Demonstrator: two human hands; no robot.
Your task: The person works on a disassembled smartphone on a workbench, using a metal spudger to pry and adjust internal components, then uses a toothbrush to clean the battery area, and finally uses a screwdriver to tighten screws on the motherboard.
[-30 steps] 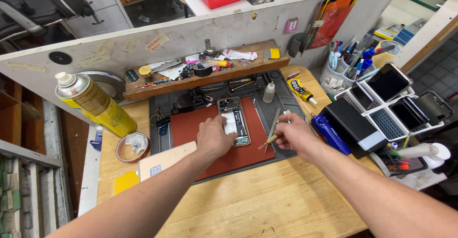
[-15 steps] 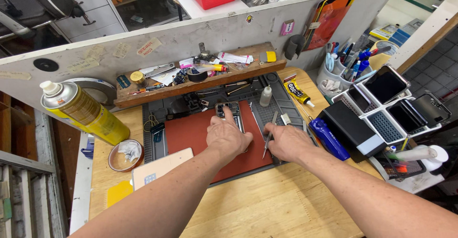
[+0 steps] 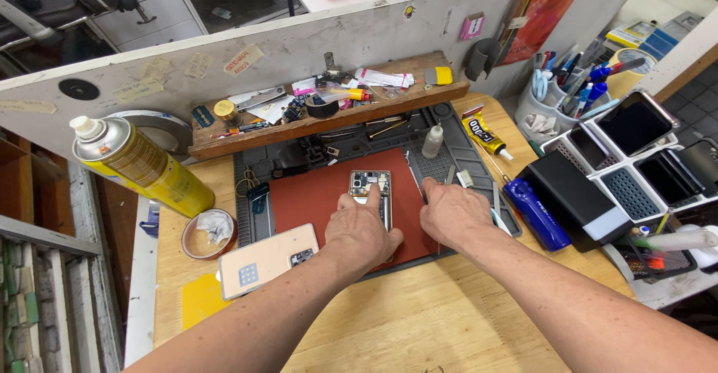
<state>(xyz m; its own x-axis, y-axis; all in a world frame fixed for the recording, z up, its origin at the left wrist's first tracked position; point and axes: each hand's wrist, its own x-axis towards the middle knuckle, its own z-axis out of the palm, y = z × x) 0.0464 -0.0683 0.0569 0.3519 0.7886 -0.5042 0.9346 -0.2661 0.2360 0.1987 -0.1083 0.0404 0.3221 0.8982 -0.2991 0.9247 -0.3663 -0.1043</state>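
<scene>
Here, a wooden desk (image 3: pixel 389 328) fills the view from a head camera looking down, backed by a grey partition wall (image 3: pixel 299 37). On the desk lies a dark grey work mat (image 3: pixel 479 165) with a red pad (image 3: pixel 314 197) set in its middle. A wooden shelf (image 3: pixel 329 119) strewn with small tools and parts runs along the mat's far edge. To the left stands a yellow spray can (image 3: pixel 138 165), tilted, and near it a small round dish (image 3: pixel 208 232) holding a crumpled wipe. A pale phone back cover (image 3: pixel 262 262) lies at the mat's near left corner. To the right are a black box (image 3: pixel 572 202), a blue cylinder (image 3: pixel 535 212) and a tray of phones (image 3: pixel 643 156). An opened phone (image 3: pixel 372 193), its inner parts showing, lies face down on the red pad. The left hand (image 3: pixel 360 231) rests on the phone's near end, fingers (image 3: pixel 350 197) bent and pressing down on it. The right hand (image 3: pixel 455 212) lies just beside the phone on its right, fingers curled loosely on the mat; whether it holds anything cannot be told.
</scene>
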